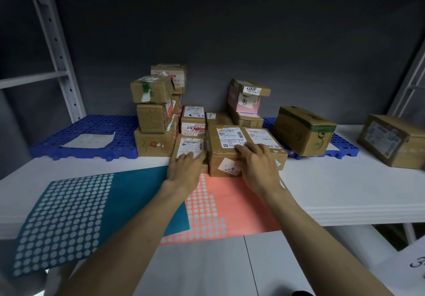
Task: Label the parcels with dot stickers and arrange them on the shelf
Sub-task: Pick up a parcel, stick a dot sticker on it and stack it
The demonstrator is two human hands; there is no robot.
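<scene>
Several brown cardboard parcels are stacked at the middle of the white shelf [345, 187]. My left hand [184, 169] lies flat on a small flat parcel [188, 145] with a white shipping label. My right hand [257, 164] rests with fingers spread on the top of a bigger labelled box [226, 155] beside it. A teal dot sticker sheet [69, 217] and a pink dot sticker sheet [230, 203] lie on the shelf in front of the parcels, many dots peeled off. A small orange dot [282, 151] shows on the box's right edge.
Blue perforated plastic pallets [92, 130] lie along the back of the shelf, with a sheet of paper [89, 140] on the left one. A green-printed carton [303, 130] and another box [391, 139] stand to the right. White shelf uprights [59, 49] rise at both sides.
</scene>
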